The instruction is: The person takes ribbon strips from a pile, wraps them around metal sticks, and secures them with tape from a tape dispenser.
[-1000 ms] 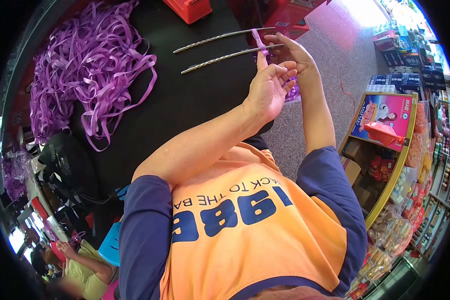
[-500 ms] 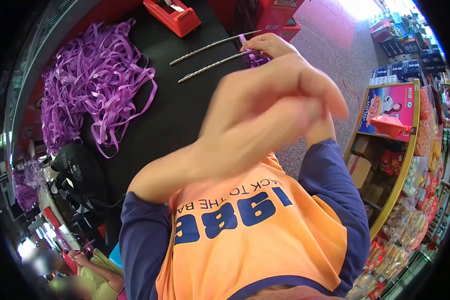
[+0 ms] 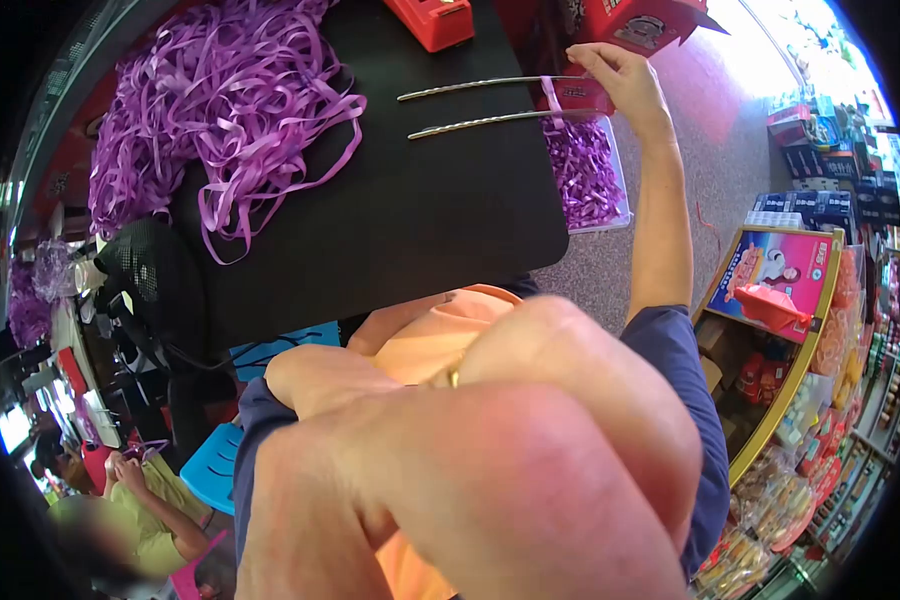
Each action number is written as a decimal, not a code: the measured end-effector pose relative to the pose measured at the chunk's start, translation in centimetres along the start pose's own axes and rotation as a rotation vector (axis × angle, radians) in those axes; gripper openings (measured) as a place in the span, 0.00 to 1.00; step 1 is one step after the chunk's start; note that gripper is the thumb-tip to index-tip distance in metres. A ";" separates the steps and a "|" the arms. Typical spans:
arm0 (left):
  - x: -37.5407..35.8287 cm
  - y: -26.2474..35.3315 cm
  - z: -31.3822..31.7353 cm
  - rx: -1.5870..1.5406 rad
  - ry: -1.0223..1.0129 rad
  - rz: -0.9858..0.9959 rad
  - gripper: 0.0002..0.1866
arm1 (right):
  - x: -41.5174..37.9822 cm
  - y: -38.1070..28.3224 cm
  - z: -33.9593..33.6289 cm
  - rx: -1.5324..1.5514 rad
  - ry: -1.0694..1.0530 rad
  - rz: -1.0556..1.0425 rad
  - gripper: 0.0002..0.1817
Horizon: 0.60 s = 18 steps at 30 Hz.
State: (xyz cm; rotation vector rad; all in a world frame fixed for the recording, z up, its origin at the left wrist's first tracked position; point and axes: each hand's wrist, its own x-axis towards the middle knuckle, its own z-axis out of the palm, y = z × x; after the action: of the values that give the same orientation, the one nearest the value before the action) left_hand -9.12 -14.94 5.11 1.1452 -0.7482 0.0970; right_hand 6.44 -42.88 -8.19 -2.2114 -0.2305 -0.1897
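My right hand is stretched out past the table's right edge, its fingers pinched together; whatever they hold is too small to make out. Beside it are two thin twisted metal rods, lying roughly parallel and jutting over the table edge. A strip of purple ribbon passes over the rods near that hand. Very close to the camera, my left hand is large, blurred and bent at the knuckles; its fingertips are hidden. A big tangled heap of purple ribbon covers the table's left part.
The black table has a red tape dispenser at its far side. A clear bin of purple ribbon stands below its right edge. A blue stool is at lower left, near a seated person. Shop shelves line the right.
My left hand has come up much closer to the camera. The right hand has shifted right, away from the rods' middle. The view has tilted, uncovering the bin of ribbon.
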 end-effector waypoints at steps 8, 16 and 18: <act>-1.7 -5.1 -2.8 0.602 0.057 -0.047 0.06 | 4.6 1.7 1.3 0.095 -0.716 0.164 0.14; -6.3 -8.9 -5.0 0.998 -0.368 -0.217 0.11 | 4.7 1.5 0.7 0.163 -0.710 0.266 0.13; -7.4 -9.1 -5.6 1.009 -0.357 -0.358 0.14 | 4.9 1.5 0.5 0.211 -0.750 0.302 0.12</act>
State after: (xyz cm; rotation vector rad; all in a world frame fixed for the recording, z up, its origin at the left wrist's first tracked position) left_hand -8.06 -11.96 -7.53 2.2865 -0.8071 -0.0455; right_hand 11.54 -42.87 -8.62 -1.9851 -0.2994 0.8046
